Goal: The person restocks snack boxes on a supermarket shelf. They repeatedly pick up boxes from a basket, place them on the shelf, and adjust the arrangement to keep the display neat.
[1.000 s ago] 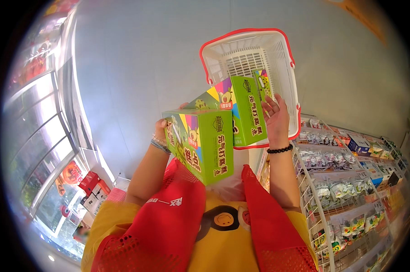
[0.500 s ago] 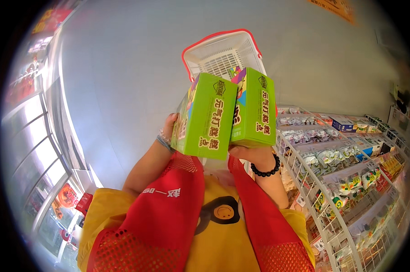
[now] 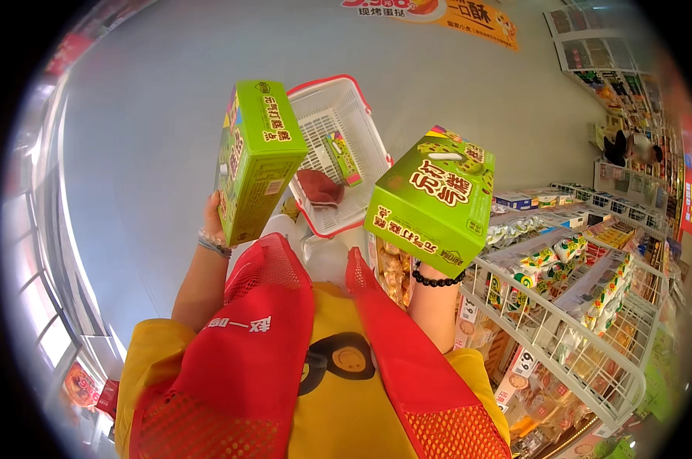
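Note:
A green snack box (image 3: 273,164) with printed sides is in my left hand (image 3: 214,220), its fingers closed round the lower left side. My right hand (image 3: 432,271) supports a second green box (image 3: 430,195) from below; most of its fingers are hidden behind the box. The two boxes are apart, each tilted differently. Between and beyond them, a white plastic basket (image 3: 369,138) with a red rim rests on the floor. Inside it lie a small green pack (image 3: 342,158) and a dark red item (image 3: 319,189) whose kind I cannot make out.
A white wire rack (image 3: 560,310) of packaged snacks stands close on my right, with more shelves (image 3: 614,69) farther off. Grey floor (image 3: 155,153) spreads ahead and left. Glass panels (image 3: 51,291) line the left side. A floor sticker (image 3: 468,19) lies at the far end.
The boxes, side by side before, have moved apart: the left one went left, the right one turned to show its broad face. The view has shifted, and the basket's contents now show.

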`<state>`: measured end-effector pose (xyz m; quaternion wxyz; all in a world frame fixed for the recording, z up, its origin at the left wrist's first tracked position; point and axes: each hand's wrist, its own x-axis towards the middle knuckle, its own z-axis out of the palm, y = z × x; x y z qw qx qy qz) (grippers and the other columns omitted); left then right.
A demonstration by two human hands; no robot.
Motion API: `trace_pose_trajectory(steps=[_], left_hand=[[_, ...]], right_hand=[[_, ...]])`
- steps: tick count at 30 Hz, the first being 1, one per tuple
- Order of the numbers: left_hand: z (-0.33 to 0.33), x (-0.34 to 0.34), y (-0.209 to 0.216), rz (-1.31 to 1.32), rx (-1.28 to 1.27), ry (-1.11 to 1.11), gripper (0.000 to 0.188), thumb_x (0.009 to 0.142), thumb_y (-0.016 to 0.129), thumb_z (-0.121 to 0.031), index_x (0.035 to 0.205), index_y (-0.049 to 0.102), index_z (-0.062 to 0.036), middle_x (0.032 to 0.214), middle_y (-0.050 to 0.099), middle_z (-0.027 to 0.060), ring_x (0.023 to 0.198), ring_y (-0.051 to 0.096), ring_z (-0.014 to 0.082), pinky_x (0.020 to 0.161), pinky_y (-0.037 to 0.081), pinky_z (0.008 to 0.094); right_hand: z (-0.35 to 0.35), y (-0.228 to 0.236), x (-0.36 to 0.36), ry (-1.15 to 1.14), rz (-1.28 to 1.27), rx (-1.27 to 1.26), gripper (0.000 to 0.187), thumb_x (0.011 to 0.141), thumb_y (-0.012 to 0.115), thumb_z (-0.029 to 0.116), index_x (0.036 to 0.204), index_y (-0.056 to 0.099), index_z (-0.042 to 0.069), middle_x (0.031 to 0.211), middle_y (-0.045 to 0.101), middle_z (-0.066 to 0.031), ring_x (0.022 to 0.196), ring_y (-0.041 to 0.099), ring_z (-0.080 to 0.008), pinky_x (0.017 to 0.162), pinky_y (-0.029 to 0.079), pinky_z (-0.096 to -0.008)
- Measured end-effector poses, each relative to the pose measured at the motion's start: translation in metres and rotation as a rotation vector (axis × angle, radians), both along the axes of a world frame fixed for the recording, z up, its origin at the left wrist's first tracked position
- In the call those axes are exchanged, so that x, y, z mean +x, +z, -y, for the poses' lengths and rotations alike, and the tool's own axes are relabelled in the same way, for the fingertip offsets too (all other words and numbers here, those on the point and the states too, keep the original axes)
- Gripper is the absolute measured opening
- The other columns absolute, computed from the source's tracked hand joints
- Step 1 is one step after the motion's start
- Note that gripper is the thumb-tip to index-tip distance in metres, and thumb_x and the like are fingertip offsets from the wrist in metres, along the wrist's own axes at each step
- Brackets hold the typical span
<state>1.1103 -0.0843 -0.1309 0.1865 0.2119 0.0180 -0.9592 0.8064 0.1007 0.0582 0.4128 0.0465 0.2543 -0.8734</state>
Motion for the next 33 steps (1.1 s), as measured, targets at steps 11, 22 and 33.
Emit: trace_pose_trajectory(steps=[11, 22, 33], left_hand=[[-0.019, -0.021, 0.06, 0.1, -0.154, -0.023, 0.055, 0.079, 0.053, -0.047, 0.12, 0.048, -0.0099, 0.095, 0.061, 0.0119, 0.078, 0.061, 0.0255, 0.061, 0.053, 0.0324], [-0.017, -0.042, 0.051, 0.019, 0.019, -0.008, 0.052, 0.081, 0.057, -0.039, 0.12, 0.044, -0.006, 0.099, 0.051, 0.0084, 0.058, 0.046, 0.0134, 0.047, 0.043, 0.0212], [-0.025, -0.055, 0.098, -0.556, 0.238, -0.088, 0.054, 0.084, 0.048, -0.047, 0.12, 0.046, -0.0065, 0.1, 0.054, 0.0126, 0.073, 0.055, 0.022, 0.06, 0.05, 0.0299]], right_hand=[[-0.023, -0.017, 0.014, 0.099, 0.0, 0.024, 0.059, 0.085, 0.042, 0.052, 0.128, 0.039, 0.011, 0.122, 0.047, -0.0087, 0.106, 0.049, -0.025, 0.089, 0.043, -0.0407], [-0.025, 0.001, 0.022, 0.083, -0.051, 0.151, 0.06, 0.084, 0.043, 0.052, 0.128, 0.039, 0.011, 0.123, 0.046, -0.009, 0.108, 0.048, -0.0252, 0.09, 0.042, -0.0409], [-0.003, 0.026, 0.044, 0.049, -0.075, 0.199, 0.061, 0.083, 0.046, 0.052, 0.128, 0.039, 0.01, 0.124, 0.046, -0.0093, 0.11, 0.048, -0.0256, 0.092, 0.041, -0.0421]])
